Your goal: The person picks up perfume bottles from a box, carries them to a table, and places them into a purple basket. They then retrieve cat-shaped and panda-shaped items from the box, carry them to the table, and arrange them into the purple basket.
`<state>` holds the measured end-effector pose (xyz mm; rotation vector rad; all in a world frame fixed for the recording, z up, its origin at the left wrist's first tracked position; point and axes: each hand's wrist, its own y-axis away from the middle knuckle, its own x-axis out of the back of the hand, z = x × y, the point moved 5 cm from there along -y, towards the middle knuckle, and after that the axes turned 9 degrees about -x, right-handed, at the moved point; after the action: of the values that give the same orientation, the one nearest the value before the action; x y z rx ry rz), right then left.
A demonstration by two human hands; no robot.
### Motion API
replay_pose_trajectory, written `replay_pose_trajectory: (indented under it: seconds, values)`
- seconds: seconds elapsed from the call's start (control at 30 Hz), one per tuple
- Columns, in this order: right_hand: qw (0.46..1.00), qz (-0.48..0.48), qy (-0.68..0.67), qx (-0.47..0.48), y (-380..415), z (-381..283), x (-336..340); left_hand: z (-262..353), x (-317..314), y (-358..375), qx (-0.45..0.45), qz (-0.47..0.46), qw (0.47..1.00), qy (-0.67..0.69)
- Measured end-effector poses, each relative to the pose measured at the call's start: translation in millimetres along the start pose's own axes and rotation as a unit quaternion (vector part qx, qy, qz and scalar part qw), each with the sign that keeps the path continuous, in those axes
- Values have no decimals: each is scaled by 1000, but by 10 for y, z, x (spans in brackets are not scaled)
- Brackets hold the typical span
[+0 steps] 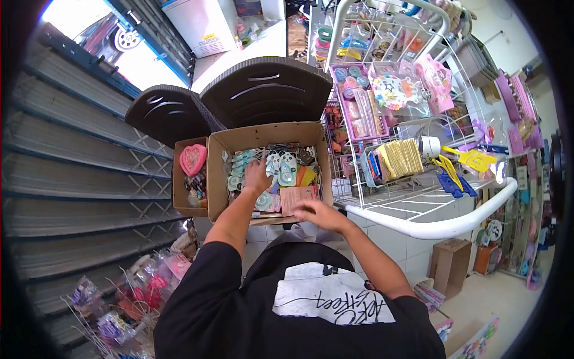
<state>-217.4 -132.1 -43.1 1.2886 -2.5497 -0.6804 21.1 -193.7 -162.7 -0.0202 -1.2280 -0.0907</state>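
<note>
My left hand (258, 176) reaches into a cardboard box (224, 140), fingers stretched out over mint-green panda-shaped packs (239, 160). Right beside its fingertips lie more panda packs (287, 169) with white and black heads. My right hand (320, 214) hovers at the box's near edge, fingers loosely bent and apart, overlapping the corner of a flat pink packet (296, 197). An orange and yellow packet (307, 176) shows behind that one. Other small flat packs fill the box below, partly covered by my left hand and forearm.
Dark plastic chair backs (269, 90) stand behind the box. A narrower carton (178, 194) with a pink heart-shaped case (192, 160) adjoins it on the left. To the right is a white wire rack (412, 224) of goods; a ribbed metal shutter (89, 149) runs along the left.
</note>
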Motion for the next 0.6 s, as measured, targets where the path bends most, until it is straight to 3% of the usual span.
replay_pose_trajectory:
  seconds: [0.03,0.1,0.17,0.2,0.23,0.27,0.3,0.37,0.43,0.5,0.6]
  values:
    - [997,59,-19,42,-228,62,53,8,47,-3,-6,-3,1000,-3]
    - [984,130,-125,6,-695,164,185,-103,100,41,92,-25,988,120]
    - [962,245,-119,-10,-1317,581,372,-157,205,65,64,20,989,131]
    - [962,245,-121,-5,-1598,820,367,-130,311,73,98,-51,981,157]
    - [937,341,-20,-74,-1826,1076,435,-131,353,92,133,-121,967,180]
    - [889,428,81,-141,-1864,1085,490,-153,412,155,114,-37,970,212]
    - [890,428,79,-136,-1915,1099,490,-200,415,207,113,-33,971,207]
    - [893,345,100,-269,-1869,1190,375,-315,460,338,161,31,912,377]
    - [886,368,122,-254,-1841,1119,357,-423,495,422,197,13,911,361]
    - [894,357,100,-253,-1672,904,395,-461,485,473,239,113,769,582]
    - [929,322,55,-173,-1775,977,394,-329,750,428,296,152,645,688]
